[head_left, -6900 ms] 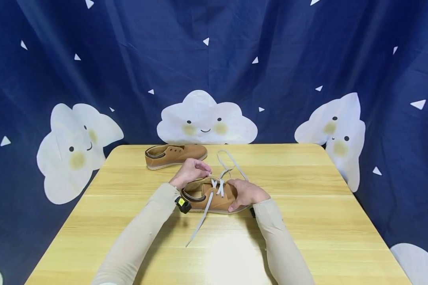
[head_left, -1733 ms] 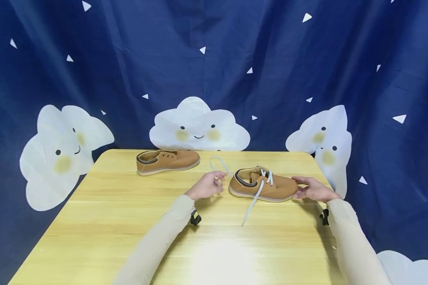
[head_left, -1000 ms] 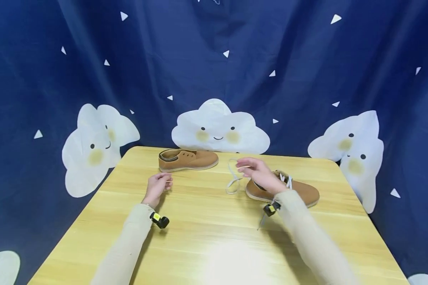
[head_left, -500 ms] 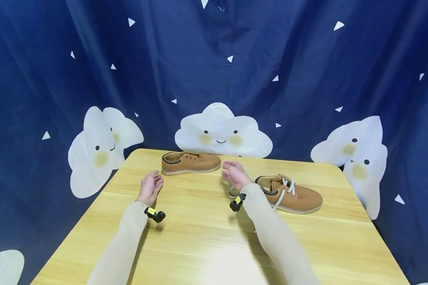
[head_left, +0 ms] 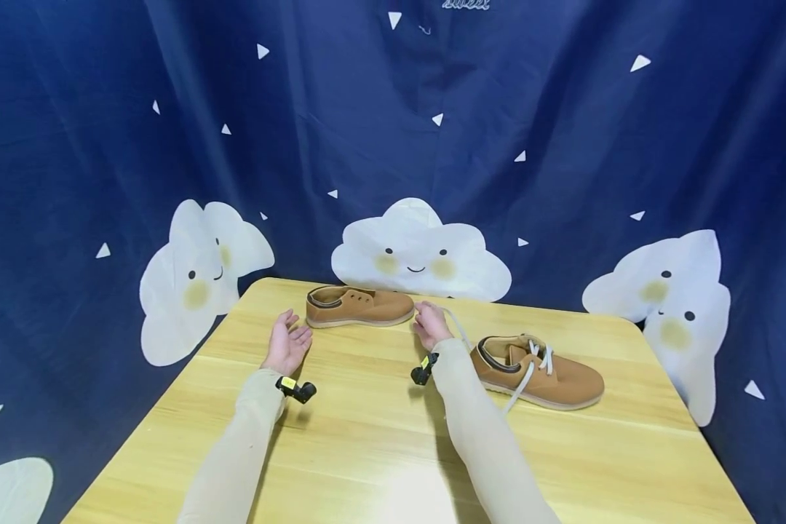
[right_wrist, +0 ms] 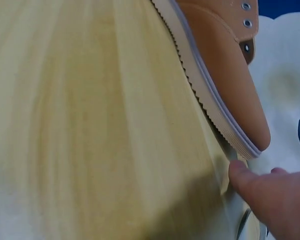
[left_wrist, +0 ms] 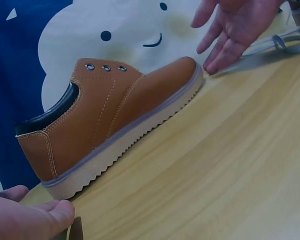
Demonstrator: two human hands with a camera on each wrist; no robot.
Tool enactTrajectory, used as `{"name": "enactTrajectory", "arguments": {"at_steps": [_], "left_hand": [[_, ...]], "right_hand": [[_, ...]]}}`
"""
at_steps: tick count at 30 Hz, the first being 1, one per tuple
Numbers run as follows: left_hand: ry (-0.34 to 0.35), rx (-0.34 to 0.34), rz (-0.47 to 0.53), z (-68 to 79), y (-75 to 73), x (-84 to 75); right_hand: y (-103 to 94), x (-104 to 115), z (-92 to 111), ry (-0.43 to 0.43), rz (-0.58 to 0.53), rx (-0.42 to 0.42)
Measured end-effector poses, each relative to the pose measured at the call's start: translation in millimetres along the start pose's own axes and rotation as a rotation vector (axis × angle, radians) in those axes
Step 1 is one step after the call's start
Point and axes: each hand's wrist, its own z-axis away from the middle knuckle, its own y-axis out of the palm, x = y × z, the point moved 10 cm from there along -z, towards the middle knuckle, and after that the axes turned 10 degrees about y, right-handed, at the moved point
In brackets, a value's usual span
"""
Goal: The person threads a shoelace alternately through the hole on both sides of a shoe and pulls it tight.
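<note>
A brown shoe [head_left: 367, 307] with bare eyelets and a pale sole lies side-on at the back of the table, toe to the right. My left hand [head_left: 288, 343] is by its heel, palm turned up and fingers loosely spread. In the left wrist view, that hand's fingertips [left_wrist: 63, 212] are right at the heel's sole. At the toe is my right hand [head_left: 432, 324], fingers relaxed, its thumb close to the sole edge in the right wrist view. To the right sits the matching shoe [head_left: 566, 380], partly threaded with a pale grey lace [head_left: 522, 386].
The wooden table [head_left: 340, 437] has a rounded back edge against a dark blue curtain [head_left: 367, 109] with cloud prints. The lace's other end [head_left: 457, 325] trails on the table behind my right hand, between the two shoes.
The laced shoe was slid right and let go. My right hand left its toe and crossed left to the unlaced shoe's toe; my left hand moved left to that shoe's heel.
</note>
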Motion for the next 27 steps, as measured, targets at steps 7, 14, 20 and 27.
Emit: {"name": "enactTrajectory", "arguments": {"at_steps": [7,14,20,27], "left_hand": [[-0.018,-0.014,-0.012,-7.3,1.2,3.1],[-0.035,-0.011,-0.071,-16.0,1.5,3.3],[-0.066,-0.052,-0.120,-17.2,-5.7,5.4],[-0.081,0.007,-0.376,-8.8,-17.2,-4.1]], "right_hand": [[4.1,0,-5,0.052,-0.012,0.112],[3.2,-3,-4,0.065,0.005,0.148],[0.8,-6,-3,0.023,0.100,0.112],[4.9,-6,10,-0.005,0.354,0.072]]}}
